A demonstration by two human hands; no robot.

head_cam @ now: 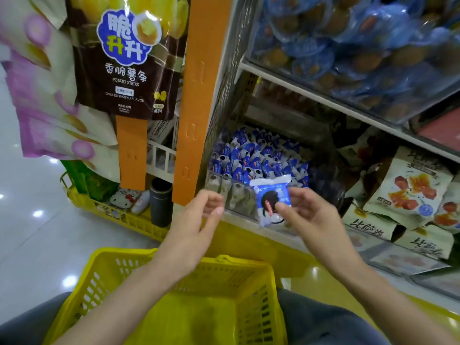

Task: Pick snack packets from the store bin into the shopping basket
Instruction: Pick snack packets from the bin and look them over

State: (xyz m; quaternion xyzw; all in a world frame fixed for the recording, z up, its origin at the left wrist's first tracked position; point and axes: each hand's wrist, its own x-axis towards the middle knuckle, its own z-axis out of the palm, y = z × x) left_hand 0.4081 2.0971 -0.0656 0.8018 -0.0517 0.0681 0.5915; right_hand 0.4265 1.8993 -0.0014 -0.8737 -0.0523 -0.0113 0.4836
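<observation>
We are pinching one blue-and-white snack packet (pixel 269 192) between the thumb and fingers of our right hand (pixel 311 215). We are holding it in the air just in front of the bin (pixel 219 188), whose clear front wall is showing a heap of packets of the same kind inside. Our left hand (pixel 196 220) is hovering beside the packet, fingers loosely curled and gripping nothing, near it but not touching it. The yellow basket (pixel 258 295) is sitting below and closer to us, between our forearms, and as far as we can see nothing is lying in it.

The main risk, as we are judging it, is letting go too soon. The packet is hanging over the shelf edge and not over the basket, so an early release would be sending it onto the ledge or down to the floor. Our thumb is pressing on only one side of a glossy wrapper, so the packet could be sliding out or twisting as we are bringing it back.

Our left forearm is crossing above the basket's mouth, and the packet could be glancing off it. The orange strip (pixel 196 120) is hanging just beside the left hand and could be catching it. A second basket (pixel 129 220), holding other goods, is standing to the left, and we should not be dropping the packet there.
</observation>
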